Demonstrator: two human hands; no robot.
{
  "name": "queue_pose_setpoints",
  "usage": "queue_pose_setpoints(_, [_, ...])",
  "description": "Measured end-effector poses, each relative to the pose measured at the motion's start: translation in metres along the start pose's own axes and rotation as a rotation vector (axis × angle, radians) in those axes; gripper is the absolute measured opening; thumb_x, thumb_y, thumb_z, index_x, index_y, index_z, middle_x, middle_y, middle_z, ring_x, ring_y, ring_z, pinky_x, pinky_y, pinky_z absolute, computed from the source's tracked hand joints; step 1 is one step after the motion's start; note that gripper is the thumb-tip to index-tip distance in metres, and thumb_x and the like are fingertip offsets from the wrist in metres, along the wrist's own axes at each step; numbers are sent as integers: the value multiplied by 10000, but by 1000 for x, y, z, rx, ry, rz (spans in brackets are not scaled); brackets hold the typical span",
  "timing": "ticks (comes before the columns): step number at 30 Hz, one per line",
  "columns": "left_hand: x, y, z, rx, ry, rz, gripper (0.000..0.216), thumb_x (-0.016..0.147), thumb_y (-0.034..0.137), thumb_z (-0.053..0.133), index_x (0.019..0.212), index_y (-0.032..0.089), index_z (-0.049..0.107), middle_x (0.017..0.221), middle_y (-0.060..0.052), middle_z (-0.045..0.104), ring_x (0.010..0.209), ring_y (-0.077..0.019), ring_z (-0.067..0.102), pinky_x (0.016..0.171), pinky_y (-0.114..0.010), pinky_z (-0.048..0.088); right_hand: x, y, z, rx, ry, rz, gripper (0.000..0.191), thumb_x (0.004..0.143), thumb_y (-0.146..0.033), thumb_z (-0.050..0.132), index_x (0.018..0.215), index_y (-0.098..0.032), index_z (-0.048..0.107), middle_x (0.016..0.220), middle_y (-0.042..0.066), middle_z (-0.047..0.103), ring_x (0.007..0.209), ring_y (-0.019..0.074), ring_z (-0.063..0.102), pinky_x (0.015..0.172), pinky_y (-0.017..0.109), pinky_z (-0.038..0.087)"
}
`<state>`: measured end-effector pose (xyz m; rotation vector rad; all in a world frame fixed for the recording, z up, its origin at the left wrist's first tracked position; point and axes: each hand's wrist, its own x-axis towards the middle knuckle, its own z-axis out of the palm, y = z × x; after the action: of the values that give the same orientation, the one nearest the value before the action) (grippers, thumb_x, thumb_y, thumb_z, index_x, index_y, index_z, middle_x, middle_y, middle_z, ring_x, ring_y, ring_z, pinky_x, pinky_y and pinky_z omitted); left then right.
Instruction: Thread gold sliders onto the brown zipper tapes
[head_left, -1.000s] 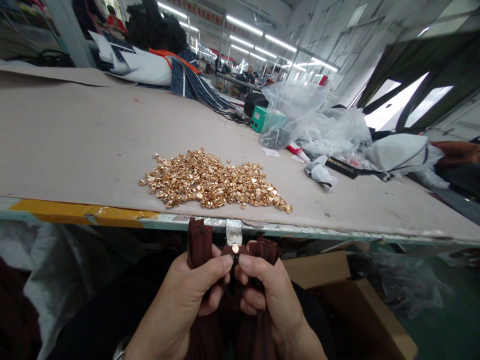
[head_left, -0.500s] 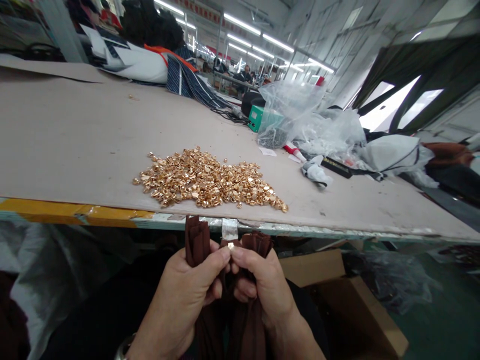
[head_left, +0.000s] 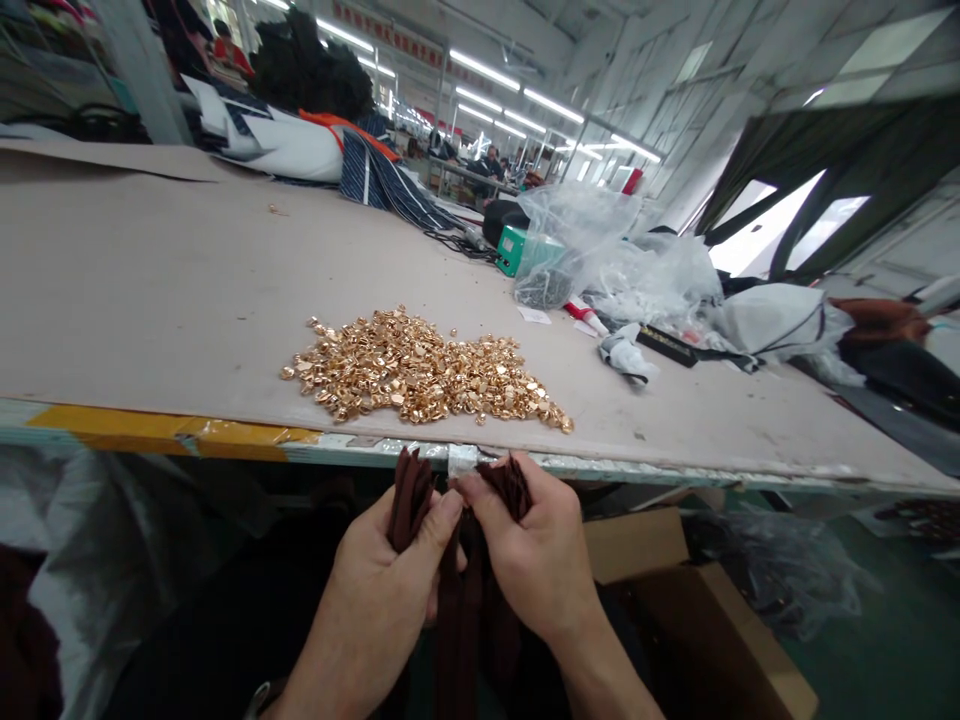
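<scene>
Brown strips [head_left: 409,497] — gripping folded ends of one lot in curled-up left hand [head_left: 381,582], pressing w/ thumb; wrapping right hand [head_left: 538,552] round a 2nd lot, resting thumb tip close to the left's. Not being able to tell if pinching any small part betw. thumbs — hidden. Letting long ends hang below both palms. Facing gold pieces [head_left: 427,372], heaped on table [head_left: 165,270] just beyond the fingertips. Prob. best gripping both lots snugly, lining up thumb tips, pressing evenly, w/o twisting or letting ends slip.
</scene>
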<state>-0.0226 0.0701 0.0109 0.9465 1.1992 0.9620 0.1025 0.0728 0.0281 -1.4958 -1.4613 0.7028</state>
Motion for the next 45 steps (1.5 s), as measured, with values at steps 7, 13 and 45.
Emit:
queue_pose_setpoints(7, [9, -2, 3, -136, 8, -98, 411, 731, 553, 637, 612, 184, 502, 381, 92, 376, 337, -49, 301, 340, -160, 222, 34, -12, 3, -427, 225, -207, 177, 849, -272, 576, 710, -194, 499, 620, -28, 541, 582, 142, 486, 561, 270, 317])
queue_pose_setpoints(13, [8, 2, 7, -305, -41, -156, 298, 636, 393, 771, 694, 169, 584, 474, 84, 439, 378, -32, 306, 364, -155, 193, 32, -19, -5, 64, -152, -96, 89, 822, -264, 629, 795, -182, 614, 694, -30, 617, 640, 121, 547, 601, 226, 413])
queue_pose_setpoints(45, [-4, -7, -8, -291, -166, -141, 217, 762, 360, 636, 756, 165, 542, 580, 57, 518, 389, -28, 278, 385, -195, 166, 10, -4, -27, 44, -207, 92, 160, 836, -304, 618, 943, -187, 597, 705, -21, 627, 482, 84, 467, 454, 208, 363])
